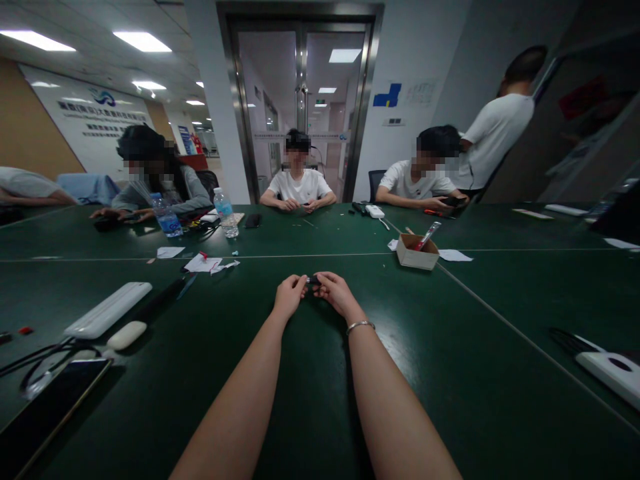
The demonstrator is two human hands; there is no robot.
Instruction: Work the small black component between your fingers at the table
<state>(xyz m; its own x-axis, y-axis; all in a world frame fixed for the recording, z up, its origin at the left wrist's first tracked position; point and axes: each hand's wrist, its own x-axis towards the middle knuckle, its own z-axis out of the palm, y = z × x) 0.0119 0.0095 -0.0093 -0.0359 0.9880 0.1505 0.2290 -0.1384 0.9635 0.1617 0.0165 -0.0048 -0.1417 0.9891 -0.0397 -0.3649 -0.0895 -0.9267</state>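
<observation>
A small dark object [313,280] with a shiny end at its left sits between my two hands, just over the green table [320,373]; its kind is too small to make out. My left hand [291,295] pinches the shiny left end with closed fingers. On the other side, my right hand [336,293] grips the dark right end between thumb and fingers. A silver bracelet [361,326] circles my right wrist. Both forearms reach forward over the tabletop.
Left lie a phone [55,413], a white power bank [109,310], cables and a white oval case [127,335]. Ahead are paper scraps [203,264], water bottles [227,213] and a small box [417,252] holding a tool. Several people sit opposite; one stands at right.
</observation>
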